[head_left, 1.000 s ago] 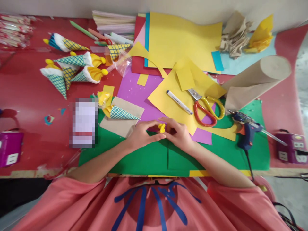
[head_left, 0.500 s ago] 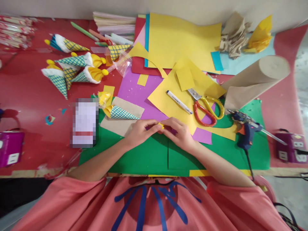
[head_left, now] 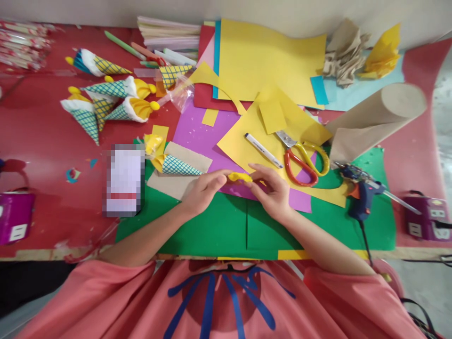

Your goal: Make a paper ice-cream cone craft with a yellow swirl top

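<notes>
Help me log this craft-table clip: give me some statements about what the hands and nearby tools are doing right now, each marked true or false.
1. Both hands hold a small yellow piece between their fingertips. True.
2. The scissors are in the right hand. False: they lie on yellow paper beyond it.
3. The glue gun rests on the green sheet, untouched. True.
4. The left hand grips the white pen. False: the pen lies on the yellow paper.
</notes>
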`<move>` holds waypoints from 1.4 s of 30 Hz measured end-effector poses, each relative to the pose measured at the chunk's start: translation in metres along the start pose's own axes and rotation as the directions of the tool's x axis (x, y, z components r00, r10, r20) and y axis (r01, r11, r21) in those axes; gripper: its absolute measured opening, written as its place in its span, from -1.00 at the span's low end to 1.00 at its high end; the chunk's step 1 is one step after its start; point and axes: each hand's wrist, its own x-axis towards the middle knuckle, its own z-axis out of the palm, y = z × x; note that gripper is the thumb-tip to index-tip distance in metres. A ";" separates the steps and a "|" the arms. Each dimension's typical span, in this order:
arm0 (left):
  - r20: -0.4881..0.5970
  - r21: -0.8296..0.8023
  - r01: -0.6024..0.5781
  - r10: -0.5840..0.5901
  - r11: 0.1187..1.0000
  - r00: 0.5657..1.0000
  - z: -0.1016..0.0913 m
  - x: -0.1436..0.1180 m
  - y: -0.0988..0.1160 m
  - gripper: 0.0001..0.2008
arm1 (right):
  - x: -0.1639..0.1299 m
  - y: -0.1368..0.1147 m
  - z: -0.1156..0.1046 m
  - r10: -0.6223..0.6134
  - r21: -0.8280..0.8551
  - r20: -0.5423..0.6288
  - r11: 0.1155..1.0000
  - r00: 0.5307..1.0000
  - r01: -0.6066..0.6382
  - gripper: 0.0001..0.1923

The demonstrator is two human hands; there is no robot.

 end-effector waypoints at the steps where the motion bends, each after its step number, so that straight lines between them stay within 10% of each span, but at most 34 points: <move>1: 0.024 0.024 -0.015 0.015 1.000 1.000 0.000 -0.001 -0.001 -0.42 | 0.000 -0.001 0.001 -0.007 0.015 0.041 1.000 0.999 0.006 -0.60; 17: 0.069 0.090 -0.010 0.004 0.996 0.998 0.010 -0.002 0.008 -0.59 | -0.002 0.000 0.002 -0.284 -0.295 0.203 0.895 0.937 0.335 -0.62; 24: -0.087 -0.044 0.081 -0.084 0.996 0.993 0.010 0.001 0.007 -0.62 | -0.003 -0.004 0.004 -0.117 -0.282 0.276 0.939 0.954 0.196 -0.27; 33: 0.064 -0.089 0.071 -0.065 0.994 0.996 0.010 -0.001 0.006 -0.48 | -0.002 -0.002 0.002 -0.215 -0.175 0.135 0.956 0.967 0.236 -0.79; 42: -0.047 -0.221 0.148 -0.162 0.964 0.986 0.010 0.001 0.005 -0.58 | 0.000 -0.008 0.001 -0.224 -0.145 0.197 0.956 0.954 0.254 -0.48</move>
